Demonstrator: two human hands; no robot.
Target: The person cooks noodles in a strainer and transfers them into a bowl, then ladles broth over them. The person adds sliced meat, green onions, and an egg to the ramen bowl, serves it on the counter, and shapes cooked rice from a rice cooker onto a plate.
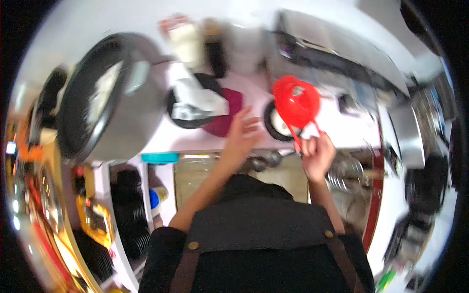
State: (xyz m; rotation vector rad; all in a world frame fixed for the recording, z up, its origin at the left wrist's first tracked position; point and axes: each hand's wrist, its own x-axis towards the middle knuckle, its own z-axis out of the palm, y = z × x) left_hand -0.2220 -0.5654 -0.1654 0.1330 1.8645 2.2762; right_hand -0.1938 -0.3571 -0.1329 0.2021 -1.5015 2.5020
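My right hand [317, 154] is closed on the handle of a red plastic ladle-like utensil [297, 103], its wide red part tilted over a round black-rimmed dish [268, 119] with something white inside. My left hand [243, 132] hangs empty above the counter's front edge, fingers apart and slightly blurred. Just left of it lies a dark magenta mat or cloth [233, 103]. A black round dish [172, 110] beside that has a crumpled white sheet [198, 100] draped across it.
At the left stands a large pot [141, 107] with a dark rim and something white inside. Blurred containers [214, 46] line the back, beside a long metal appliance [337, 53]. Shelves with stacked black containers [128, 205] are below left; metal pans [408, 134] stand at the right.
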